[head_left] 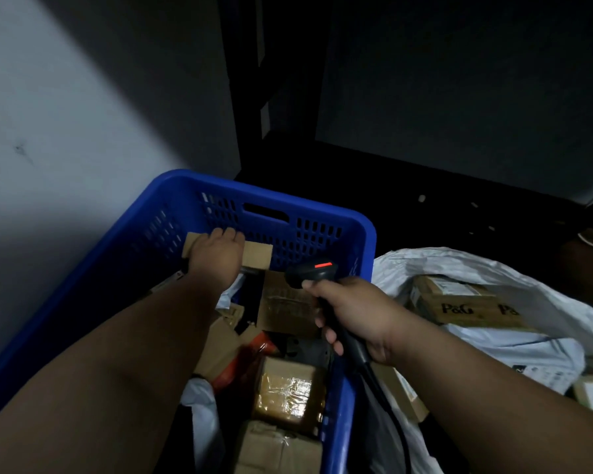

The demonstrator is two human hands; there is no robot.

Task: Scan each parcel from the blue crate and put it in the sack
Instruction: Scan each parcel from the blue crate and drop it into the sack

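A cardboard box (pixel 228 252) at the far end of the blue crate (pixel 363 230) is gripped by the left hand (pixel 216 255), fingers curled over its top edge. The scanner (pixel 314 272) is clasped in the right hand (pixel 355 314). The box could be dropped if lifted one-handed (its weight is unknown). "P&G" is printed on a carton (pixel 459 302) in the sack (pixel 545 302).

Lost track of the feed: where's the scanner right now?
In the head view, the scanner is right of centre, gripped by the right hand over the blue crate, beside the sack.
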